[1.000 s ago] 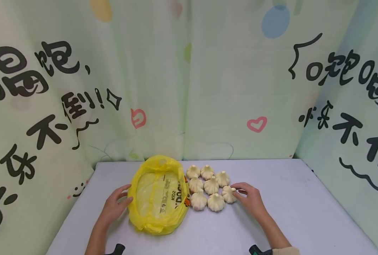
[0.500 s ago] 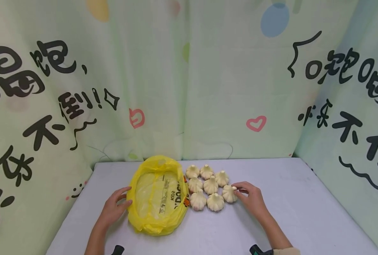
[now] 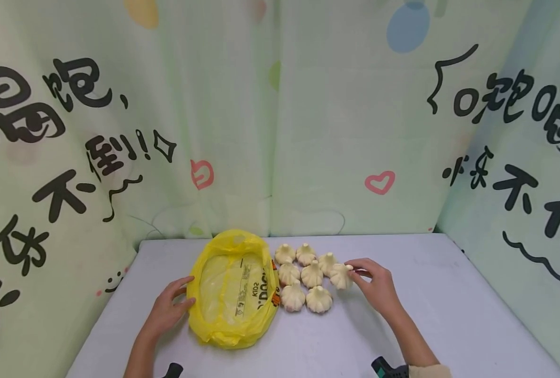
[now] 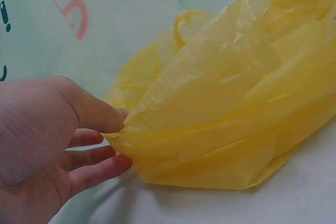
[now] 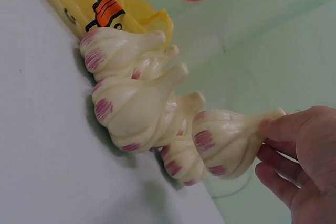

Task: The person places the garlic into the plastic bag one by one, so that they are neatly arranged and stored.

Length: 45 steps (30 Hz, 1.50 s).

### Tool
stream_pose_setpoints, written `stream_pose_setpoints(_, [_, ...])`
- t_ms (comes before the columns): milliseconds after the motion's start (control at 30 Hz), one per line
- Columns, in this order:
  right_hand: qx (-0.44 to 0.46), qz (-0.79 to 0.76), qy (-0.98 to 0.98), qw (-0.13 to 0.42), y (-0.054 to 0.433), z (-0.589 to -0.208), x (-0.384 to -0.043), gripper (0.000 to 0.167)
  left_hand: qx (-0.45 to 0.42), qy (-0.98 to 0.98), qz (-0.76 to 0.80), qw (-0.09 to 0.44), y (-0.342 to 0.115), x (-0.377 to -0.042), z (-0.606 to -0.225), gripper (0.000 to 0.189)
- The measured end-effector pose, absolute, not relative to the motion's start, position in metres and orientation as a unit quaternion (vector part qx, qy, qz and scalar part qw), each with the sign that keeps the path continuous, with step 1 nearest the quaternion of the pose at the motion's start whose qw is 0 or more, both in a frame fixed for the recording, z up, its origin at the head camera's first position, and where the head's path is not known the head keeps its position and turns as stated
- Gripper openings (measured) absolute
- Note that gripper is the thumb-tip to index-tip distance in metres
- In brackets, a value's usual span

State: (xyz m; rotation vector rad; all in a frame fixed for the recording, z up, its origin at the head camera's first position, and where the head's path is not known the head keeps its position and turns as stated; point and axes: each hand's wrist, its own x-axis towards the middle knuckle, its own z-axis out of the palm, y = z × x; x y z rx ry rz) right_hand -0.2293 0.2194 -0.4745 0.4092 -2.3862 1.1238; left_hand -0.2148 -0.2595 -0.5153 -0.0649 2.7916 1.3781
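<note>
A yellow plastic bag lies on the table with its mouth spread wide, printed with dark lettering. My left hand pinches the bag's left rim between thumb and fingers, as the left wrist view shows. My right hand holds a garlic bulb by its stem, lifted off the table. Several more white garlic bulbs with purple streaks stand in a group just right of the bag. In the head view the held bulb overlaps the right edge of this group.
The white table stretches to the right of the bulbs. A pale green curtain with black lettering and a pink heart encloses the table at the back and sides.
My right hand has raised the garlic bulb from the table, moving slightly up and away in the head view. The left hand and the bag stay about where they were.
</note>
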Motion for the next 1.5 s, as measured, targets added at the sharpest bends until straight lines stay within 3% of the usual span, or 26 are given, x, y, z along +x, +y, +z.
stream_pose_setpoints(1067, [0.202,0.452,-0.84,0.223,0.188,-0.449,-0.229,0.023,-0.02,0.903,0.428,0.016,-0.258,-0.212,-0.517,0.054])
stream_pose_setpoints(1500, [0.211,0.459,-0.839,0.204,0.156,-0.419,-0.208,0.02,-0.025,0.9,0.433,0.027,-0.26,-0.214,-0.518,0.056])
